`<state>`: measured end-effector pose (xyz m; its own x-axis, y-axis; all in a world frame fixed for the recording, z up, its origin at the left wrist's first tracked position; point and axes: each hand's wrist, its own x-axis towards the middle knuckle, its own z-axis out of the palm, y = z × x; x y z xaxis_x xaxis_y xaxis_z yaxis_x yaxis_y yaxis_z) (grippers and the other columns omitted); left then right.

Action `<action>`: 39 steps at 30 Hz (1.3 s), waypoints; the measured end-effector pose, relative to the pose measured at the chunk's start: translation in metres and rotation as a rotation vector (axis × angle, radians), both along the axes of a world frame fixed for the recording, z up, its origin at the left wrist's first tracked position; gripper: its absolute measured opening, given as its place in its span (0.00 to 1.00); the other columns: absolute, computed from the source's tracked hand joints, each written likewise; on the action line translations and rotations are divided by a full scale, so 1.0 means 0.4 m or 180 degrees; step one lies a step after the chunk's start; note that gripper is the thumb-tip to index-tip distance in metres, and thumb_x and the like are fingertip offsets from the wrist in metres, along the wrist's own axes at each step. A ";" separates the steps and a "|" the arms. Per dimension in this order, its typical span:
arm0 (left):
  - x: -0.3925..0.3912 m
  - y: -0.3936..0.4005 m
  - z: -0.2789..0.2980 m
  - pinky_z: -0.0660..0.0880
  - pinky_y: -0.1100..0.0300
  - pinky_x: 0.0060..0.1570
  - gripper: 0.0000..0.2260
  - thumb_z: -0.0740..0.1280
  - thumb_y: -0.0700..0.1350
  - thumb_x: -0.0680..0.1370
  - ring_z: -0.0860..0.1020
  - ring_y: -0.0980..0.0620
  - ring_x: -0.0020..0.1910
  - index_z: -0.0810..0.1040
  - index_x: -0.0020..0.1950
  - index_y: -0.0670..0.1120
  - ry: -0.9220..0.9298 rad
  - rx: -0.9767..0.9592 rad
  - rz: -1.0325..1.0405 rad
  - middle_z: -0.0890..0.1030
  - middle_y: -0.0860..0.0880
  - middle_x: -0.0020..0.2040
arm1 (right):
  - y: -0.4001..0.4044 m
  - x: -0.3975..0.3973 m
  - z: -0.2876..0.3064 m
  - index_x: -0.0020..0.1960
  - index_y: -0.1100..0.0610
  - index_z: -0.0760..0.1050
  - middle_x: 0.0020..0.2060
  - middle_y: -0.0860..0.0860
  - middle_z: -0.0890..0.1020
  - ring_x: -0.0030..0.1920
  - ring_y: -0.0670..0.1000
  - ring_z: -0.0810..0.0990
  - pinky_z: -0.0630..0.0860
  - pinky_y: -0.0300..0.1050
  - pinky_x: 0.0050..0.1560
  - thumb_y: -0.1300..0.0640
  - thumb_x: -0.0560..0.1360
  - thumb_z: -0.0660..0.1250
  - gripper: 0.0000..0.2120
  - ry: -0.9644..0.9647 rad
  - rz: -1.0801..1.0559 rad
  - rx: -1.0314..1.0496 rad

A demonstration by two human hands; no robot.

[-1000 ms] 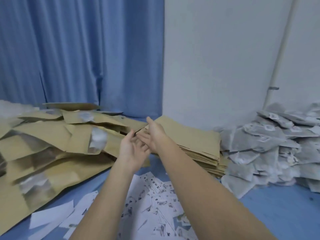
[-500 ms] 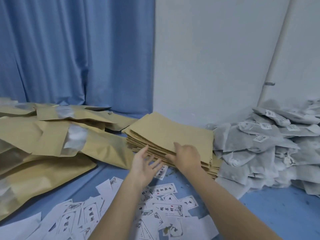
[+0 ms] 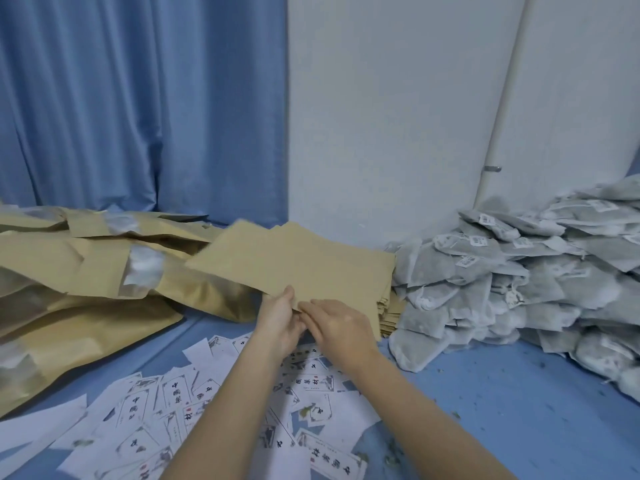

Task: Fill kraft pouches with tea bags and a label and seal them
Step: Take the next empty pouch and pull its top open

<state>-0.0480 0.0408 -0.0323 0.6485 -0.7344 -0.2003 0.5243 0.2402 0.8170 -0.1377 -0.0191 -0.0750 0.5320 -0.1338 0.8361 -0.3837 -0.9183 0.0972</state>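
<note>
Both hands pinch the near edge of one flat kraft pouch [image 3: 277, 261] at the middle of the frame: the left hand [image 3: 278, 318] has its thumb on top of the edge and its fingers curled beneath, and the right hand [image 3: 341, 327] just beside it nips the same edge with its fingertips. The two hands touch each other. The pouch is tilted, its far left corner raised above the pouch stack [image 3: 386, 299] that shows under it to the right. Filled pouches [image 3: 104, 271] with clear windows lie heaped at the left — overlapping, some creased. Tea bags [image 3: 519, 271] are piled at the right, against the wall [image 3: 381, 116], the nearest just beside the stack. Printed labels [image 3: 173, 410] are scattered across the blue table [image 3: 519, 410] in the lower middle, below both forearms, some face up and some blank side up. A blue curtain [image 3: 138, 98] fills the upper left.
</note>
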 end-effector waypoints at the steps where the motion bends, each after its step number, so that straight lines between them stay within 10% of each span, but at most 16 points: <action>1: -0.006 0.009 -0.003 0.74 0.58 0.31 0.07 0.55 0.37 0.83 0.76 0.48 0.33 0.68 0.47 0.44 -0.0276 0.0011 0.0127 0.74 0.42 0.43 | 0.026 -0.012 0.013 0.50 0.55 0.82 0.42 0.50 0.84 0.44 0.50 0.82 0.79 0.41 0.39 0.56 0.72 0.71 0.08 0.0105 0.0101 0.0561; 5: -0.026 0.060 -0.010 0.71 0.51 0.62 0.13 0.55 0.39 0.82 0.75 0.43 0.60 0.69 0.66 0.42 -0.1860 0.0228 0.0647 0.77 0.42 0.61 | 0.111 -0.065 0.078 0.66 0.49 0.71 0.60 0.44 0.77 0.58 0.42 0.75 0.70 0.33 0.56 0.44 0.79 0.56 0.19 -0.0373 0.0636 0.3222; 9: -0.068 0.114 0.015 0.61 0.83 0.51 0.36 0.51 0.24 0.73 0.71 0.65 0.56 0.67 0.71 0.57 -0.3374 0.0021 0.1079 0.73 0.62 0.62 | 0.154 -0.142 0.193 0.54 0.52 0.76 0.48 0.48 0.82 0.50 0.50 0.82 0.80 0.46 0.50 0.43 0.75 0.60 0.16 -0.1961 0.1792 0.4614; 11: -0.093 0.125 0.015 0.55 0.84 0.52 0.42 0.51 0.21 0.69 0.68 0.57 0.65 0.63 0.71 0.62 -0.4028 0.0229 0.1284 0.68 0.53 0.71 | 0.159 -0.202 0.234 0.50 0.53 0.77 0.46 0.52 0.84 0.47 0.53 0.84 0.81 0.50 0.45 0.40 0.70 0.62 0.18 -0.2367 0.2216 0.4798; 16: -0.159 0.142 -0.016 0.62 0.50 0.68 0.46 0.56 0.20 0.68 0.59 0.41 0.73 0.56 0.72 0.63 -0.4965 0.0745 0.1486 0.58 0.42 0.76 | 0.109 -0.320 0.242 0.43 0.62 0.80 0.44 0.57 0.84 0.46 0.58 0.82 0.78 0.53 0.50 0.47 0.76 0.65 0.18 -0.2592 0.0956 0.4599; 20: -0.190 0.121 -0.052 0.53 0.42 0.72 0.42 0.61 0.29 0.73 0.48 0.39 0.75 0.49 0.76 0.63 -0.5615 0.1778 0.0437 0.47 0.41 0.78 | 0.073 -0.377 0.179 0.28 0.56 0.75 0.29 0.52 0.75 0.35 0.52 0.72 0.68 0.47 0.36 0.61 0.74 0.66 0.15 -0.2797 0.0541 0.4745; 25: -0.284 0.084 -0.059 0.44 0.46 0.74 0.48 0.70 0.48 0.64 0.34 0.50 0.75 0.45 0.78 0.54 -0.4111 0.1581 -0.1673 0.35 0.50 0.77 | 0.047 -0.405 0.102 0.44 0.72 0.77 0.39 0.57 0.80 0.37 0.53 0.78 0.75 0.45 0.39 0.67 0.71 0.68 0.06 -0.3131 0.0613 0.5331; 30: -0.386 0.028 0.006 0.58 0.49 0.72 0.30 0.68 0.58 0.67 0.61 0.49 0.73 0.70 0.69 0.55 -0.2360 0.0493 -0.0524 0.66 0.50 0.72 | 0.056 -0.406 0.086 0.40 0.63 0.81 0.33 0.54 0.82 0.31 0.48 0.79 0.75 0.37 0.31 0.67 0.69 0.70 0.02 -0.2803 0.0963 0.5364; 39: -0.426 -0.022 -0.003 0.73 0.68 0.46 0.06 0.73 0.56 0.70 0.80 0.60 0.47 0.80 0.43 0.56 -0.2096 0.0245 0.0613 0.83 0.58 0.44 | 0.068 -0.409 0.068 0.39 0.58 0.84 0.37 0.56 0.85 0.38 0.50 0.81 0.78 0.44 0.42 0.63 0.68 0.73 0.02 -0.2287 0.1136 0.4956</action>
<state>-0.2183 0.0319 -0.0335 0.7703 -0.5935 0.2331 -0.1331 0.2079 0.9691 -0.3015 0.0083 -0.0478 0.3259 -0.9384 0.1153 0.2719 -0.0237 -0.9620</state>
